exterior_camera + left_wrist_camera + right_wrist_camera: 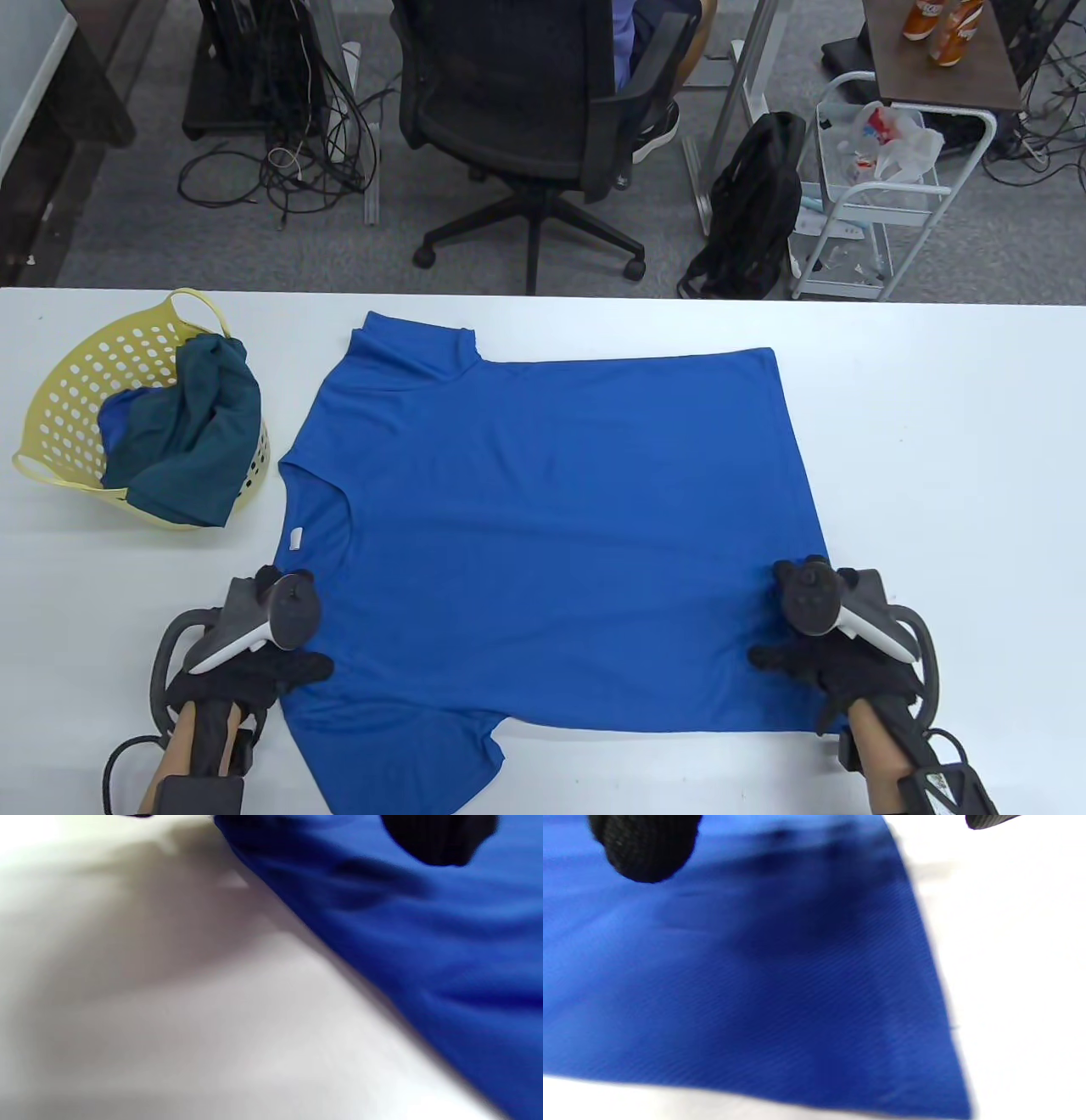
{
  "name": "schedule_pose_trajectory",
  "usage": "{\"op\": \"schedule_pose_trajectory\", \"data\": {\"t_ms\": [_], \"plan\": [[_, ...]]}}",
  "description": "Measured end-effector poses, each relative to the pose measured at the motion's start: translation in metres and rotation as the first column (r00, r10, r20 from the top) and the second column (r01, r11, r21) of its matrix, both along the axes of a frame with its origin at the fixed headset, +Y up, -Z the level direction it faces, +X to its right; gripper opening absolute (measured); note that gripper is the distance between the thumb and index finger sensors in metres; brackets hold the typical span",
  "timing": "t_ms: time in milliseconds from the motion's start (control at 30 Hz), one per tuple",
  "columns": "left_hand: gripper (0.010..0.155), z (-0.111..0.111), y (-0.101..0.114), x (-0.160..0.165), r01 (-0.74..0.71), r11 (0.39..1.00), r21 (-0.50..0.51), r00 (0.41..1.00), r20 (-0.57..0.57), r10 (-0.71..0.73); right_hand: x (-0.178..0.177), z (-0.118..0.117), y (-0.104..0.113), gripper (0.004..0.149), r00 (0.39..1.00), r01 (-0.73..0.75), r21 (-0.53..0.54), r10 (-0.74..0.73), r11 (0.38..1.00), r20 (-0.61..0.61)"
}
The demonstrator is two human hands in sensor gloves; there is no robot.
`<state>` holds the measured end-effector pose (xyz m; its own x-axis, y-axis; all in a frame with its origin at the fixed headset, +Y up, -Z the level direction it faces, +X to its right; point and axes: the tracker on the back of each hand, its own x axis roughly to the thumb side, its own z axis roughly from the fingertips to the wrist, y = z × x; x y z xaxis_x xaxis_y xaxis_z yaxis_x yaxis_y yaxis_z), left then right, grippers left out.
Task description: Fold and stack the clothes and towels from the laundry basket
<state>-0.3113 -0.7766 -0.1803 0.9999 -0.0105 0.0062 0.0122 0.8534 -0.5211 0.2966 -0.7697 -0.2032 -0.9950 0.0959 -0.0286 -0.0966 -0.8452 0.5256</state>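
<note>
- You are working over a blue T-shirt point(543, 526) lying spread flat mid-table, collar pointing to 9 o'clock and hem to 3 o'clock.
- Your left hand point(254, 654) is resting on the near shoulder at about 7 o'clock, and your right hand point(823, 645) is sitting on the near hem corner at about 5 o'clock; under the trackers I cannot tell whether the fingers are pinching cloth or lying flat on it.
- A lengthwise fold looks like the step in hand: try taking both near points together and carrying the edge evenly toward 12 o'clock, keeping the cloth taut between your hands.
- The near sleeve point(407, 755) is trailing toward 6 o'clock close to the table point(933, 475) edge; consider tucking it in first.
- Bare tabletop is lying open at 3 o'clock, good room for a stack.
- At 9 o'clock the yellow laundry basket point(76, 373) is holding a dark teal garment point(195, 433) just beside the collar; keep your sweep away from it.
- Past 12 o'clock the far table edge is running close behind the far sleeve point(407, 344).
</note>
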Motion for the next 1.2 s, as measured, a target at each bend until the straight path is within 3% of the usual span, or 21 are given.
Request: {"op": "schedule_pose_trajectory", "data": {"t_ms": [167,333,533,733,867,1000,1067,1200], "plan": [[0.082,0.005,0.004,-0.024,-0.057,0.984,0.171,0.996,-0.065,0.069,0.036,0.007,0.0,0.084,0.988,0.075,0.102,-0.088,0.992,0.126],[0.067,0.005,-0.003,-0.031,-0.098,0.964,0.248,0.99,-0.07,0.118,0.055,0.01,-0.011,0.075,0.953,0.222,0.083,-0.234,0.972,0.194],[0.059,0.002,-0.01,-0.027,-0.011,0.967,0.253,0.996,-0.082,0.032,0.057,0.01,-0.014,0.058,0.952,0.209,0.153,-0.237,0.966,0.195],[0.06,-0.002,-0.013,-0.023,0.056,0.97,0.237,0.996,-0.082,-0.038,0.044,0.011,-0.007,0.055,0.99,0.03,0.37,-0.079,0.929,0.118],[0.068,-0.004,-0.012,-0.019,0.077,0.966,0.248,0.997,-0.039,-0.069,0.036,0.01,-0.003,0.052,0.996,-0.045,0.383,0.013,0.923,0.087],[0.057,-0.005,-0.01,-0.016,0.112,0.967,0.229,0.994,-0.028,-0.109,0.038,0.01,-0.004,0.05,0.994,-0.054,0.372,0.014,0.927,0.109],[0.057,-0.006,-0.01,-0.015,0.127,0.964,0.232,0.992,-0.033,-0.123,0.04,0.007,-0.004,0.049,0.991,-0.091,0.333,0.05,0.938,0.128],[0.057,-0.008,-0.012,-0.01,0.186,0.962,0.2,0.983,-0.041,-0.181,0.042,0.004,-0.008,0.038,0.99,-0.072,0.371,0.02,0.926,0.141]]}}
